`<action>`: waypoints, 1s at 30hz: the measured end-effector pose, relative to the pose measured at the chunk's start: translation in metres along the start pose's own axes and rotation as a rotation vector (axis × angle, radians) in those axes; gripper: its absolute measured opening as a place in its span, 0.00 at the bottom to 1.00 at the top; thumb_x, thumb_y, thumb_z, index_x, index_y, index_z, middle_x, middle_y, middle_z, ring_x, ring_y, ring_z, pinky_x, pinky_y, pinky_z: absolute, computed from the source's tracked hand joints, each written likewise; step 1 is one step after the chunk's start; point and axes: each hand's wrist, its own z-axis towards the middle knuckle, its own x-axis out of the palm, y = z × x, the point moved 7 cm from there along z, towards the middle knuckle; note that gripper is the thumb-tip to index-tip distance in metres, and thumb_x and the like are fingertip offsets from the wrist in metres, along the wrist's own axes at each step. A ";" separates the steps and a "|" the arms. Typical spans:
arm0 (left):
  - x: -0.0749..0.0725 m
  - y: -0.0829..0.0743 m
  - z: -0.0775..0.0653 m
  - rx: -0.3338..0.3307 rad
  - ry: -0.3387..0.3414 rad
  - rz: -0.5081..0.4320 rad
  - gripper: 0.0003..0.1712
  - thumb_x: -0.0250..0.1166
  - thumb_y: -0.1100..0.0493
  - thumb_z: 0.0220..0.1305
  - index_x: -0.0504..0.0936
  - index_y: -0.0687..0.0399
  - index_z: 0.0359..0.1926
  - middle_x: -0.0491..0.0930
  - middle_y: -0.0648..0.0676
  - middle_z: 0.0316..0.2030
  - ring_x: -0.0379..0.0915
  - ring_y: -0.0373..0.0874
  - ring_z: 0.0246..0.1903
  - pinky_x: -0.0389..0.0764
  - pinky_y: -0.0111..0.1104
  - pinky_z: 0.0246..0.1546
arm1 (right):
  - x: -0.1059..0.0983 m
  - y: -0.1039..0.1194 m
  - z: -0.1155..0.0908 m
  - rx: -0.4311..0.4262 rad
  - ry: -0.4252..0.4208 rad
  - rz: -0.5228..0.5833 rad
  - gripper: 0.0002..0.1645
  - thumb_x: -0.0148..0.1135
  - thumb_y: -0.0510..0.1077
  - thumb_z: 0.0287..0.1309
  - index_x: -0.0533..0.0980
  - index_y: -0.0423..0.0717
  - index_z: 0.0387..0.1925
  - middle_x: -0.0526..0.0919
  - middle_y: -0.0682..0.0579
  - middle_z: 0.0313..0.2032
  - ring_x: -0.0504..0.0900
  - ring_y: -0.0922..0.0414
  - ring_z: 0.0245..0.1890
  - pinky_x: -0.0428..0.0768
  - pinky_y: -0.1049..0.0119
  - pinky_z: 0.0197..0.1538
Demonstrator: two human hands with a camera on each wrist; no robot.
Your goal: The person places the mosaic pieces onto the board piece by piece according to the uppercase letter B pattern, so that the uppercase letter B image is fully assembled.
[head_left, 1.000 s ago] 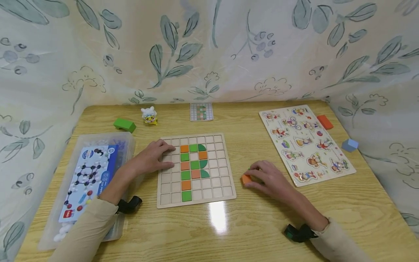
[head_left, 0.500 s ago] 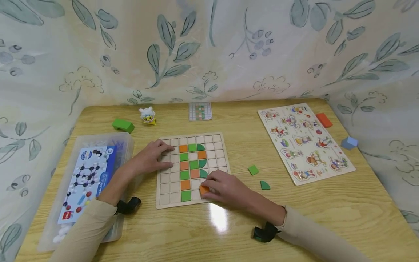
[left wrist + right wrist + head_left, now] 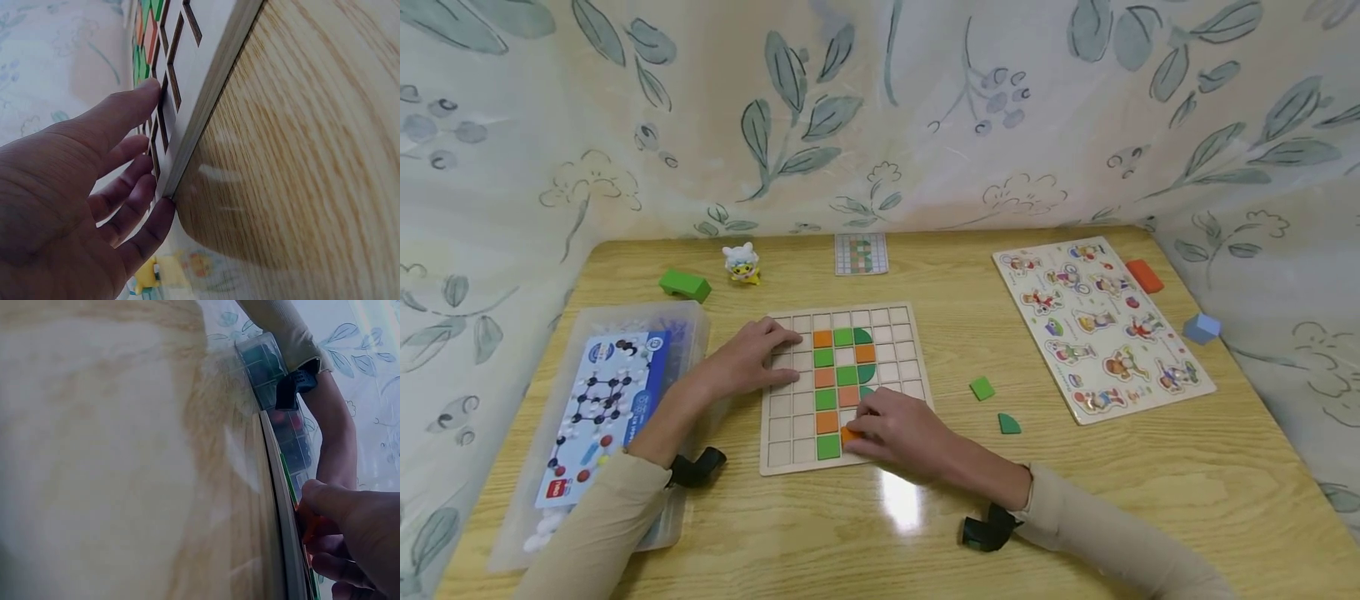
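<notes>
A wooden grid board (image 3: 780, 406) lies mid-table, with orange, pink and green tiles set in several of its cells. My right hand (image 3: 901, 429) pinches an orange square tile (image 3: 848, 437) over the board's lower rows, beside a green square tile (image 3: 828, 447) in the bottom row. The right wrist view shows that orange tile (image 3: 310, 525) between thumb and fingers, close to the board surface. My left hand (image 3: 748, 358) rests at the board's left edge, fingers relaxed; in the left wrist view its thumb (image 3: 134, 103) touches the grid top and the little finger meets the edge.
A loose green square (image 3: 981, 388) and a green quarter-circle (image 3: 1009, 424) lie right of the board. A pattern card (image 3: 861, 254) and a small figurine (image 3: 742, 263) are behind it. A plastic box (image 3: 688, 417) stands left, a picture puzzle (image 3: 1101, 329) right. Colored blocks (image 3: 685, 285) sit farther out.
My right hand has carried the orange tile leftward from the table onto the board, then slightly further left beside the green tile. My left hand has stayed in place.
</notes>
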 end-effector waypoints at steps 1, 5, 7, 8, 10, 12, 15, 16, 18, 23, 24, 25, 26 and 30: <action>0.000 0.000 0.000 -0.002 0.002 -0.001 0.32 0.68 0.50 0.61 0.73 0.57 0.63 0.71 0.58 0.50 0.63 0.50 0.47 0.66 0.41 0.47 | 0.000 0.000 0.000 -0.001 -0.006 -0.003 0.13 0.65 0.55 0.59 0.87 0.52 0.37 0.80 0.61 0.35 0.75 0.66 0.36 0.73 0.78 0.37; 0.000 -0.002 0.000 -0.008 0.004 -0.008 0.32 0.68 0.51 0.61 0.73 0.57 0.63 0.71 0.58 0.51 0.63 0.51 0.48 0.66 0.42 0.48 | 0.000 0.000 0.000 -0.006 -0.025 -0.002 0.11 0.66 0.53 0.59 0.86 0.52 0.36 0.80 0.61 0.34 0.76 0.66 0.35 0.73 0.78 0.38; 0.000 -0.001 -0.001 -0.010 0.002 -0.008 0.31 0.68 0.51 0.61 0.73 0.57 0.63 0.71 0.58 0.50 0.64 0.51 0.48 0.67 0.43 0.48 | 0.000 0.000 0.001 -0.003 -0.029 0.001 0.10 0.66 0.53 0.59 0.86 0.53 0.35 0.80 0.61 0.34 0.77 0.66 0.35 0.74 0.78 0.38; 0.001 -0.001 -0.001 -0.010 0.000 -0.007 0.31 0.68 0.51 0.61 0.74 0.58 0.63 0.71 0.58 0.50 0.64 0.51 0.48 0.67 0.43 0.48 | 0.000 0.000 0.002 -0.002 -0.027 0.005 0.09 0.66 0.52 0.59 0.85 0.53 0.35 0.81 0.61 0.34 0.77 0.66 0.35 0.75 0.78 0.39; 0.002 0.000 -0.001 -0.007 0.001 -0.004 0.31 0.68 0.51 0.61 0.74 0.58 0.62 0.71 0.58 0.50 0.64 0.51 0.48 0.67 0.43 0.49 | 0.001 0.000 0.003 0.003 -0.021 0.004 0.08 0.66 0.52 0.59 0.85 0.54 0.34 0.81 0.61 0.34 0.78 0.67 0.35 0.76 0.77 0.40; 0.003 0.000 -0.001 -0.002 0.002 -0.002 0.31 0.68 0.51 0.61 0.74 0.58 0.62 0.71 0.58 0.50 0.64 0.52 0.49 0.68 0.44 0.49 | 0.001 0.000 0.004 0.011 -0.013 0.004 0.07 0.66 0.52 0.59 0.84 0.55 0.34 0.81 0.62 0.34 0.78 0.67 0.36 0.76 0.76 0.40; 0.005 -0.002 -0.001 0.007 0.002 -0.005 0.32 0.68 0.51 0.61 0.73 0.58 0.63 0.71 0.58 0.51 0.64 0.51 0.49 0.68 0.43 0.49 | 0.001 -0.001 0.004 0.017 -0.009 0.001 0.06 0.67 0.52 0.59 0.83 0.56 0.33 0.81 0.62 0.34 0.78 0.66 0.36 0.76 0.76 0.39; 0.005 -0.002 -0.001 0.007 -0.002 -0.007 0.32 0.68 0.51 0.61 0.74 0.58 0.63 0.71 0.58 0.51 0.64 0.51 0.49 0.68 0.43 0.49 | 0.001 -0.002 0.005 0.019 -0.012 0.002 0.06 0.67 0.52 0.59 0.83 0.56 0.33 0.81 0.62 0.34 0.78 0.67 0.36 0.76 0.76 0.39; 0.004 -0.002 -0.001 0.007 -0.007 -0.007 0.32 0.69 0.51 0.60 0.73 0.58 0.63 0.71 0.58 0.51 0.64 0.51 0.48 0.68 0.43 0.49 | 0.000 -0.002 0.006 0.016 -0.020 0.003 0.05 0.67 0.51 0.58 0.83 0.56 0.33 0.80 0.62 0.34 0.78 0.67 0.35 0.76 0.76 0.39; 0.002 0.000 -0.001 0.000 -0.010 0.002 0.31 0.69 0.51 0.60 0.74 0.57 0.62 0.71 0.58 0.50 0.64 0.51 0.48 0.68 0.43 0.49 | 0.001 0.000 0.008 -0.001 -0.005 -0.010 0.06 0.67 0.52 0.59 0.84 0.57 0.33 0.80 0.62 0.34 0.78 0.67 0.36 0.76 0.76 0.40; 0.002 0.000 -0.001 0.002 -0.009 0.002 0.31 0.69 0.51 0.60 0.74 0.57 0.62 0.71 0.58 0.50 0.64 0.51 0.48 0.68 0.43 0.48 | 0.001 0.000 0.008 -0.006 0.005 -0.011 0.06 0.66 0.52 0.59 0.84 0.57 0.33 0.80 0.62 0.34 0.78 0.67 0.36 0.76 0.76 0.40; 0.002 0.001 -0.001 0.003 -0.008 0.001 0.31 0.69 0.51 0.60 0.74 0.57 0.62 0.71 0.58 0.50 0.65 0.51 0.48 0.68 0.43 0.48 | 0.001 0.001 0.008 -0.011 0.017 -0.011 0.06 0.66 0.52 0.59 0.84 0.57 0.34 0.80 0.62 0.34 0.77 0.67 0.36 0.75 0.76 0.39; 0.002 0.001 -0.001 0.004 -0.008 -0.001 0.31 0.69 0.51 0.60 0.74 0.57 0.62 0.71 0.58 0.50 0.65 0.50 0.48 0.68 0.43 0.48 | 0.001 0.001 0.007 -0.015 0.027 -0.013 0.07 0.65 0.53 0.60 0.84 0.57 0.34 0.80 0.62 0.34 0.77 0.67 0.36 0.75 0.76 0.39; 0.001 0.000 -0.002 0.009 -0.010 -0.002 0.31 0.68 0.50 0.61 0.74 0.57 0.62 0.71 0.58 0.50 0.64 0.50 0.48 0.67 0.42 0.47 | 0.001 0.002 0.007 -0.029 0.049 -0.017 0.07 0.65 0.53 0.60 0.84 0.57 0.35 0.80 0.62 0.35 0.77 0.67 0.36 0.75 0.76 0.40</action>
